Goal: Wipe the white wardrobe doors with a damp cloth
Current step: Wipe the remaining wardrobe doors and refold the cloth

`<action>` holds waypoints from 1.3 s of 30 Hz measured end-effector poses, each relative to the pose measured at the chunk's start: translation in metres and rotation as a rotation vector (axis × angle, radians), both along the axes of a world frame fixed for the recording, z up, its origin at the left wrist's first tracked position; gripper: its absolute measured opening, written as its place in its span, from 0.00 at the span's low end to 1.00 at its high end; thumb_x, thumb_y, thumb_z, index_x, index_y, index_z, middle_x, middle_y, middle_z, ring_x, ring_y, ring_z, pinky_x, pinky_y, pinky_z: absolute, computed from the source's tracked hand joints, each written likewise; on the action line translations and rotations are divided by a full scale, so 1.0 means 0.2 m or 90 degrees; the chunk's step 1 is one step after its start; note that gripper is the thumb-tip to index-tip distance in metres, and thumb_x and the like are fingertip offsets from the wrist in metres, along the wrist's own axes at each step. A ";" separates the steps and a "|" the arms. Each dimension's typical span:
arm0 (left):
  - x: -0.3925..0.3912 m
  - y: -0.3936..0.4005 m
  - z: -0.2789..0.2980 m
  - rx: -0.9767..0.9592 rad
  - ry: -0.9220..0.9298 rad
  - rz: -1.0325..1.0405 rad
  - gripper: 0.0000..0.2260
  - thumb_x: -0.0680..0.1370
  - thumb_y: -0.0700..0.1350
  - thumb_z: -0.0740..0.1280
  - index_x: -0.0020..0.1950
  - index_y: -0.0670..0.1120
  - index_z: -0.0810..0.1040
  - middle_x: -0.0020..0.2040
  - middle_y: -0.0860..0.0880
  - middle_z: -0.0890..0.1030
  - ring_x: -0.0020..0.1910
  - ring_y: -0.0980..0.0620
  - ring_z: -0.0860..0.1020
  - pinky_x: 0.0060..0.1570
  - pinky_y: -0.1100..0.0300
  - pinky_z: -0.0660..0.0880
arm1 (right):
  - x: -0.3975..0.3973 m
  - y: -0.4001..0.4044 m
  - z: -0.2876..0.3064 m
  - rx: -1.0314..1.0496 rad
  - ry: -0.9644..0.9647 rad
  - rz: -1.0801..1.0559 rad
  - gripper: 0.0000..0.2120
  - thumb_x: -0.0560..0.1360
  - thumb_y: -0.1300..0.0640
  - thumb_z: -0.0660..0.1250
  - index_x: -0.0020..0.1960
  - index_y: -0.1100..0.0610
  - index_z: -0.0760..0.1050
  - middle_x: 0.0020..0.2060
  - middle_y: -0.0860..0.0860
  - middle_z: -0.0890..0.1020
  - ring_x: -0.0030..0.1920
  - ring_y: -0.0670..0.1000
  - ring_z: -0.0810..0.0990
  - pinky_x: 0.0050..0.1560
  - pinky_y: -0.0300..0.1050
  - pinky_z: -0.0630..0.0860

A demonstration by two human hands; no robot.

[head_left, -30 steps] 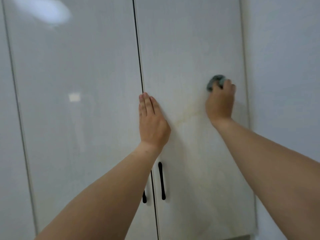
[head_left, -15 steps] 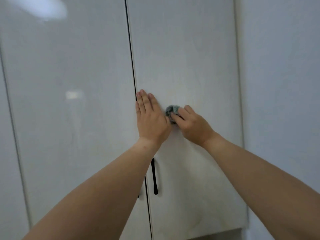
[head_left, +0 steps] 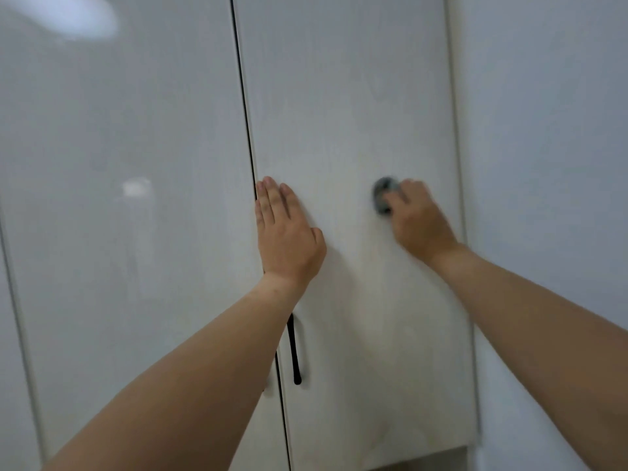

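Up at arm's reach, we had both hands on the right-hand wardrobe door (head_left: 346, 96); our left hand (head_left: 287, 232) lay flat against it, fingers straight and close together, pointing upward, with the little-finger side right along the dark gap between the two doors; the left-hand wardrobe door (head_left: 129, 232) began just across that gap, glossy and carrying a pale reflection.

Off to the right of the left hand, and well apart from it, our right hand (head_left: 416, 219) had its fingers curled round the grey cloth (head_left: 383, 195); the cloth was bunched into a small wad that stuck out past the fingertips on the side toward the left hand, and it was pressed to the door surface; that hand and the cloth were blurred, so we could not tell how the thumb lay.

Below the left wrist, a slim black handle (head_left: 295, 355) ran vertically on the right-hand door, partly hidden by our left forearm; beyond the right hand, past the door's outer edge, stood a plain pale wall (head_left: 543, 130).
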State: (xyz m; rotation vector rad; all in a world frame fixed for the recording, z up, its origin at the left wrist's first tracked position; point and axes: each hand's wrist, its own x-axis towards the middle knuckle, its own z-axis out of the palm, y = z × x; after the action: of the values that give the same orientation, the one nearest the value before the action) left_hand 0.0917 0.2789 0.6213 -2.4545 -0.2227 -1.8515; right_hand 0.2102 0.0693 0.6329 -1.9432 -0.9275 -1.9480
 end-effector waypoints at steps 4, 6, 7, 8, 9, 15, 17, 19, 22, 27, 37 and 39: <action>0.00 0.00 0.00 -0.001 0.012 -0.001 0.35 0.73 0.44 0.58 0.77 0.31 0.54 0.78 0.30 0.51 0.79 0.34 0.47 0.78 0.43 0.47 | 0.04 -0.16 0.10 0.470 0.272 -0.018 0.11 0.74 0.65 0.63 0.55 0.66 0.75 0.54 0.66 0.75 0.53 0.66 0.75 0.54 0.56 0.70; 0.00 0.01 0.00 0.007 0.011 0.003 0.36 0.72 0.44 0.58 0.78 0.31 0.54 0.78 0.30 0.51 0.79 0.33 0.47 0.78 0.43 0.47 | -0.02 -0.04 0.00 0.435 0.233 0.003 0.10 0.74 0.66 0.62 0.54 0.66 0.75 0.53 0.66 0.75 0.52 0.66 0.75 0.52 0.55 0.71; 0.00 0.01 0.00 0.009 0.007 0.004 0.36 0.72 0.43 0.58 0.77 0.31 0.54 0.78 0.30 0.51 0.79 0.33 0.47 0.78 0.43 0.47 | -0.05 0.05 -0.09 0.377 0.181 0.022 0.10 0.73 0.66 0.61 0.53 0.67 0.75 0.51 0.66 0.75 0.50 0.66 0.76 0.50 0.55 0.73; 0.00 0.01 -0.01 0.010 0.007 0.002 0.36 0.72 0.44 0.58 0.77 0.31 0.54 0.78 0.30 0.51 0.79 0.33 0.47 0.78 0.42 0.47 | -0.08 0.13 -0.19 0.267 0.119 0.038 0.10 0.73 0.67 0.61 0.52 0.67 0.75 0.50 0.66 0.76 0.48 0.65 0.75 0.48 0.55 0.74; 0.00 0.01 -0.01 0.011 0.011 -0.001 0.36 0.72 0.44 0.57 0.77 0.31 0.53 0.78 0.29 0.51 0.79 0.32 0.47 0.78 0.42 0.47 | -0.12 0.19 -0.29 0.117 0.060 0.049 0.10 0.73 0.68 0.62 0.53 0.67 0.76 0.48 0.65 0.76 0.46 0.64 0.75 0.47 0.55 0.76; -0.08 0.08 -0.03 0.021 -0.004 -0.086 0.36 0.71 0.41 0.54 0.78 0.31 0.51 0.79 0.32 0.50 0.79 0.36 0.45 0.79 0.45 0.47 | -0.11 0.04 -0.08 0.269 0.192 0.044 0.09 0.73 0.67 0.65 0.53 0.65 0.76 0.52 0.65 0.75 0.45 0.65 0.77 0.45 0.55 0.76; -0.13 0.12 -0.09 0.028 -0.026 -0.100 0.35 0.71 0.39 0.54 0.78 0.31 0.53 0.79 0.32 0.53 0.80 0.36 0.48 0.79 0.45 0.50 | -0.16 0.15 -0.12 0.317 0.212 0.050 0.09 0.74 0.67 0.64 0.54 0.66 0.75 0.53 0.64 0.74 0.44 0.65 0.77 0.43 0.56 0.76; -0.16 0.20 -0.18 0.063 -0.026 -0.095 0.33 0.71 0.37 0.56 0.77 0.30 0.56 0.77 0.32 0.58 0.79 0.35 0.54 0.78 0.45 0.54 | -0.25 0.37 -0.29 0.087 0.076 0.090 0.11 0.74 0.68 0.64 0.55 0.66 0.77 0.50 0.64 0.76 0.44 0.64 0.76 0.40 0.55 0.78; -0.21 0.32 -0.28 0.105 -0.035 -0.058 0.30 0.73 0.37 0.59 0.75 0.31 0.61 0.74 0.33 0.65 0.75 0.35 0.63 0.76 0.46 0.58 | -0.37 0.55 -0.45 -0.308 -0.101 0.144 0.09 0.78 0.69 0.60 0.51 0.65 0.78 0.47 0.61 0.78 0.46 0.60 0.76 0.35 0.50 0.79; -0.27 0.42 -0.30 0.166 -0.072 -0.075 0.30 0.70 0.29 0.56 0.73 0.29 0.64 0.71 0.32 0.70 0.72 0.35 0.67 0.75 0.46 0.62 | -0.40 0.69 0.04 -0.169 -0.091 0.154 0.10 0.77 0.66 0.66 0.57 0.65 0.78 0.49 0.62 0.77 0.42 0.61 0.77 0.36 0.52 0.79; -0.20 0.44 -0.34 0.153 -0.047 -0.080 0.23 0.79 0.34 0.54 0.75 0.30 0.62 0.74 0.33 0.66 0.76 0.36 0.61 0.76 0.46 0.59 | -0.41 0.66 -0.41 -0.387 -0.091 0.181 0.11 0.80 0.68 0.58 0.51 0.65 0.79 0.49 0.60 0.79 0.47 0.59 0.77 0.38 0.51 0.80; -0.18 0.39 -0.36 0.114 -0.059 -0.083 0.25 0.77 0.34 0.53 0.75 0.30 0.60 0.75 0.32 0.63 0.77 0.35 0.58 0.77 0.45 0.56 | -0.38 0.60 -0.29 -0.422 -0.116 0.141 0.09 0.80 0.66 0.60 0.52 0.64 0.79 0.52 0.61 0.79 0.47 0.60 0.78 0.35 0.51 0.79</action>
State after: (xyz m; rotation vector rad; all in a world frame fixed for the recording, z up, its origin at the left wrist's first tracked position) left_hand 0.0557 0.3579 0.5494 -2.3168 0.0975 -1.9420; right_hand 0.1350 0.1894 0.5747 -1.8518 -1.9467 -1.8520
